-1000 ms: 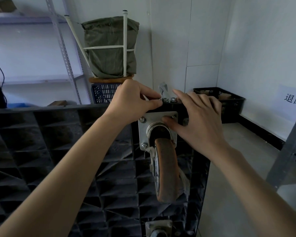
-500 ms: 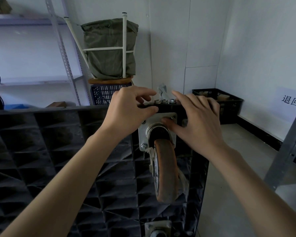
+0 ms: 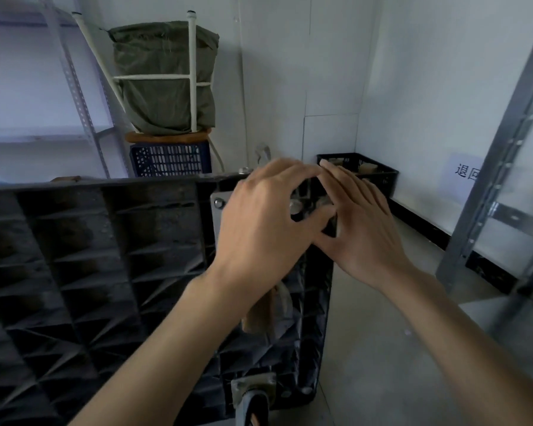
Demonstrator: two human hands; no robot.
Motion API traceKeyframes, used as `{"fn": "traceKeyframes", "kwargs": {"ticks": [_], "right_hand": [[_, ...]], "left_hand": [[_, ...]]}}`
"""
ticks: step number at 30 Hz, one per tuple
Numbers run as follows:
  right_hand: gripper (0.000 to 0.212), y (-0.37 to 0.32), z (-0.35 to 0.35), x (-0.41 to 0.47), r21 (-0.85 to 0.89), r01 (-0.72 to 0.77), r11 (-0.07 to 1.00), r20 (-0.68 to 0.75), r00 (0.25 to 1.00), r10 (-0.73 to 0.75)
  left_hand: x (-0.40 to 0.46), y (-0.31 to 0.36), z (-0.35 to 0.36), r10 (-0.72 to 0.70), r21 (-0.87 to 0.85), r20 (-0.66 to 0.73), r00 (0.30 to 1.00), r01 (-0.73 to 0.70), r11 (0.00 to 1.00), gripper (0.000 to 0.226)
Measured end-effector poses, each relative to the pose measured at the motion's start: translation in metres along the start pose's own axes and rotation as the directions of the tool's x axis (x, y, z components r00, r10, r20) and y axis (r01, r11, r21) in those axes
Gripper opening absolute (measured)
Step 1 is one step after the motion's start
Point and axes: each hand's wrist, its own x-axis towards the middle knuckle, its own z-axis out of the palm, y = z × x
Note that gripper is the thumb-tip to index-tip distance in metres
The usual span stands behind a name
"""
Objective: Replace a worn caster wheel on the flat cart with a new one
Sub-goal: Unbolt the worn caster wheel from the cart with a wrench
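Tan, scuffed caster wheel [image 3: 260,315] shows under both hands' [image 3: 259,229] grip, whose hold I cannot tell

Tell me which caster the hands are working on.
The upper caster, near the cart's top corner: both hands cover its mounting plate. The lower caster at the frame's bottom edge sits untouched.

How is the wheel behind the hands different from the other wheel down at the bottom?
The upper caster wheel is brownish; the lower caster wheel looks dark. The upper one is mostly hidden behind the left hand and right hand; nothing touches the lower one, which is cut off by the frame's bottom edge. Both sit on metal plates on the tipped-up cart.
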Motion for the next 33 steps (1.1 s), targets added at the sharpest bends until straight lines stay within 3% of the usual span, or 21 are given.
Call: {"fn": "traceKeyframes", "kwargs": {"ticks": [6, 12, 15, 24, 29, 33], "right_hand": [[0.086, 0.050, -0.042, -0.056, -0.111, -0.099, 0.989, 0.085, 0.990, 0.109], [0.086, 0.090, -0.056, -0.128, -0.147, -0.258, 0.955, 0.185, 0.941, 0.283], [0.083, 0.104, -0.040, -0.170, -0.156, -0.328, 0.932, 0.328, 0.872, 0.362], [0.078, 0.096, 0.049, -0.287, -0.181, -0.374, 0.910, 0.629, 0.667, 0.399], [0.075, 0.086, 0.085, -0.332, -0.193, -0.421, 0.886, 0.714, 0.559, 0.421], [0.075, 0.081, 0.106, -0.348, -0.209, -0.459, 0.864, 0.751, 0.490, 0.442]], "left_hand": [[-0.018, 0.037, 0.057, 0.020, 0.080, 0.181, 0.983, -0.035, 0.996, 0.074], [-0.051, 0.049, 0.121, 0.019, 0.058, 0.314, 0.949, -0.040, 0.998, 0.074], [-0.085, 0.041, 0.158, -0.027, 0.047, 0.386, 0.922, 0.010, 0.999, 0.074], [-0.208, -0.019, 0.232, -0.220, 0.216, 0.694, 0.686, 0.094, 0.972, 0.076], [-0.257, -0.050, 0.248, -0.348, 0.294, 0.761, 0.548, 0.186, 0.937, 0.073], [-0.282, -0.062, 0.256, -0.362, 0.304, 0.785, 0.502, 0.196, 0.932, 0.053]]}}
